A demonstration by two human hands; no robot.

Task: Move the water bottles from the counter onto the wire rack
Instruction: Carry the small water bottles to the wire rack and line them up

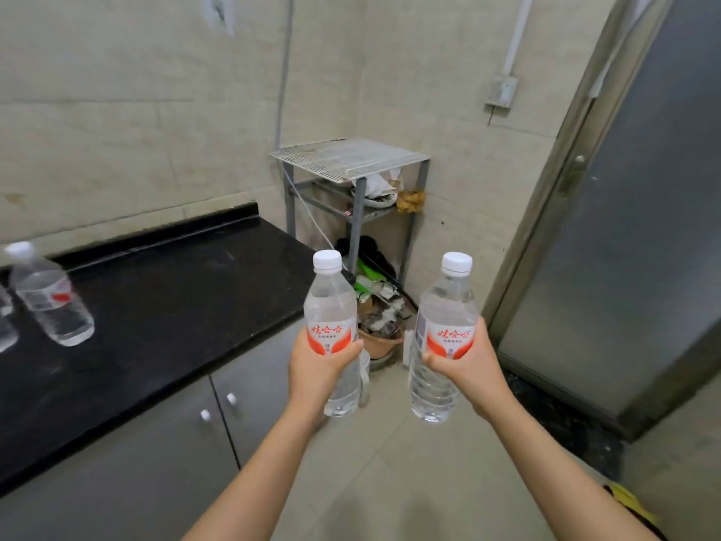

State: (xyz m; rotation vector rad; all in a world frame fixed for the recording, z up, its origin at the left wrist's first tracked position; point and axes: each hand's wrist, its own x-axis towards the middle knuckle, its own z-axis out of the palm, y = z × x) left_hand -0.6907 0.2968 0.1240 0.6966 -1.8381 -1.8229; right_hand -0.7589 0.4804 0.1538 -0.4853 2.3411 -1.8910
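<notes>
1. The edge bottle (4,329) at far left is cut off; only a sliver shows.
2. The blurred bottle (52,302) on the worktop (175,298) has an unreadable label.
3. The left hand (316,368) covers the lower label of the left bottle (331,302). The right hand (468,369) does likewise on the right bottle (448,306).
4. The clutter (376,193) on the lower shelves of the rack (347,158) cannot be made out.
5. A yellow thing (634,505) at bottom right is partly hidden by the right arm.

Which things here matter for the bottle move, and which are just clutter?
In the job:
left hand gripping the left bottle
right hand gripping the right bottle
third bottle on the counter
wire rack

Lying about:
odds and ends on the rack's lower shelves
brown pot on the floor
cabinet doors
wall socket
door
</notes>
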